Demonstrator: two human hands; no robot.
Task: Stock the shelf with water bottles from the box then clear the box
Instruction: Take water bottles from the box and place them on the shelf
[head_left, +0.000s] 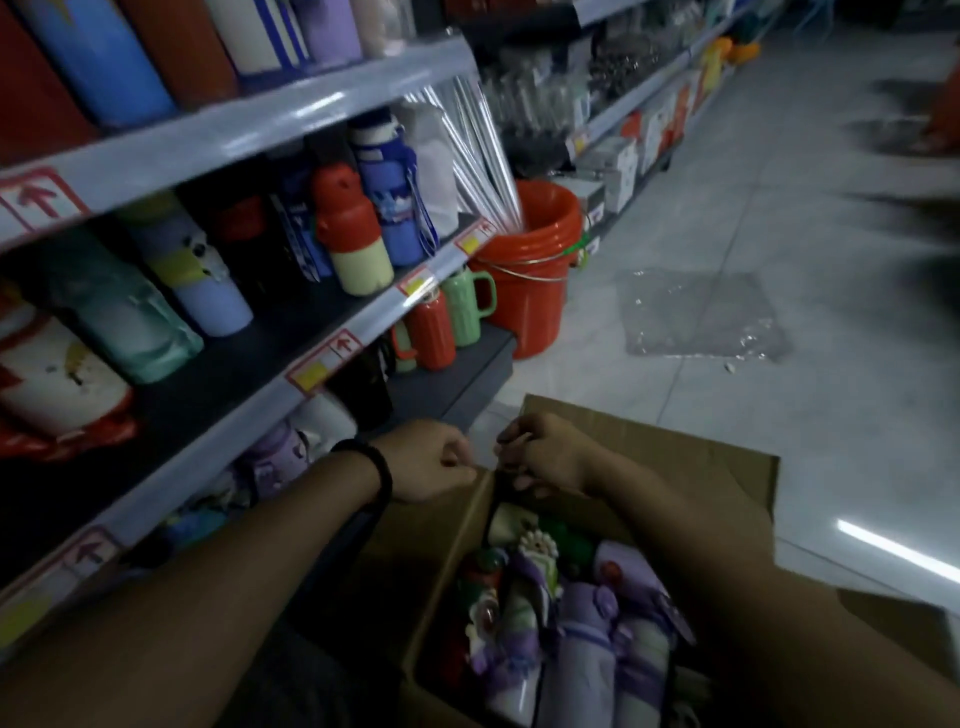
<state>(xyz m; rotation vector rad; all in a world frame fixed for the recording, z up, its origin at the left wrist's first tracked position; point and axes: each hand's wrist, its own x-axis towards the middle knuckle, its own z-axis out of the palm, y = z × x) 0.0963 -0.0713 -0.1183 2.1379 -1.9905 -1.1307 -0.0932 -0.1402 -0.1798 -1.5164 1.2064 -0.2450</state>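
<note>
left hand (431, 460) and right hand (545, 456) grip the brown cardboard box (675, 457), full of purple plastic water bottles (587, 649); stocking looks barely begun.

One cardboard box (675, 467), one left hand (431, 460), one right hand (545, 452), one clear plastic sheet (701, 317).

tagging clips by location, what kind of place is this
Most likely a shop aisle: long shelves with price labels hold rows of water bottles, and an open cardboard box of more bottles sits on the tiled floor.
</note>
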